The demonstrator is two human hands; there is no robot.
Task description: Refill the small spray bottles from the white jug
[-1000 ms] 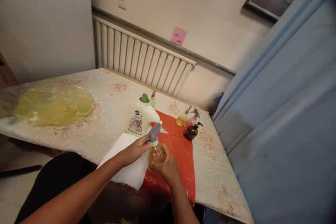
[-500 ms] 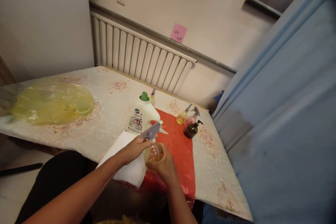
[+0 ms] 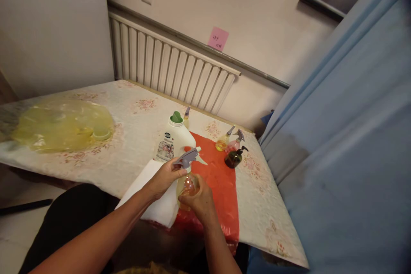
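My right hand [image 3: 196,200] wraps around the round clear body of a small spray bottle [image 3: 186,185] holding yellowish liquid, just above the red mat [image 3: 221,180]. Its grey trigger head [image 3: 186,158] is pinched by the fingers of my left hand [image 3: 163,176], which reaches in from the left over a folded white cloth [image 3: 150,192]. Both hands are closed on the bottle.
A white detergent jug [image 3: 175,139] with a green cap stands behind the hands. Three small bottles [image 3: 231,147] sit at the mat's far right, one more behind the jug. A yellow plastic bag [image 3: 61,126] lies far left. A blue curtain [image 3: 346,137] hangs at the right.
The trigger head has turned a little in my left fingers and the bottle has shifted slightly left. The view has drifted a bit.
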